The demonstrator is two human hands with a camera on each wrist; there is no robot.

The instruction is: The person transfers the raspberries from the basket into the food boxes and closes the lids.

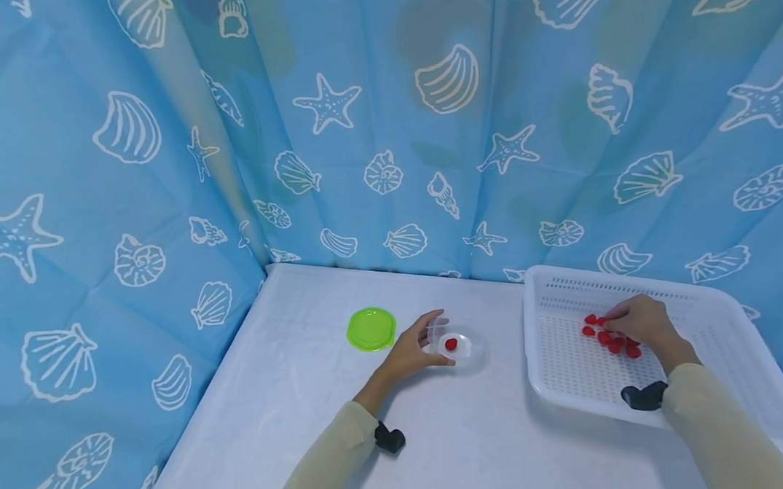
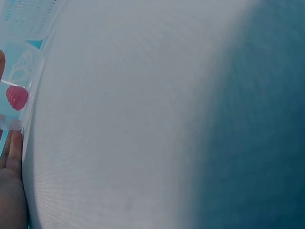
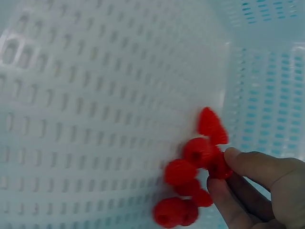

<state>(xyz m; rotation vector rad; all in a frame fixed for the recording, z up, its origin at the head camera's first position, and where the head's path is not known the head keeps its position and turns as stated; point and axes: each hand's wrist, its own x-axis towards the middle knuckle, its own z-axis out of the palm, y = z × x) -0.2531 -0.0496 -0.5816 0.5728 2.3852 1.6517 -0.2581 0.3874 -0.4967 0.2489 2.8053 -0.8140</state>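
My left hand [image 1: 408, 352] holds a small clear plastic container [image 1: 477, 357] on the table, thumb on the near side and fingers on the far side. One red raspberry [image 1: 451, 344] lies inside it, also showing at the left edge of the left wrist view. Over on the right, my right hand [image 1: 646, 324] reaches into a white perforated basket [image 1: 530, 340]. Its thumb and fingertips pinch a raspberry [image 3: 219, 168] at the edge of a cluster. Several more raspberries [image 3: 180, 171] lie against each other on the basket floor beside the fingers.
A bright green round lid [image 1: 372, 329] lies on the white table [image 1: 273, 388], left of the container. Blue curtains [image 1: 373, 128] printed with shells and starfish hang behind the table and along its left side. Each wrist carries a black strap piece [image 1: 390, 438].
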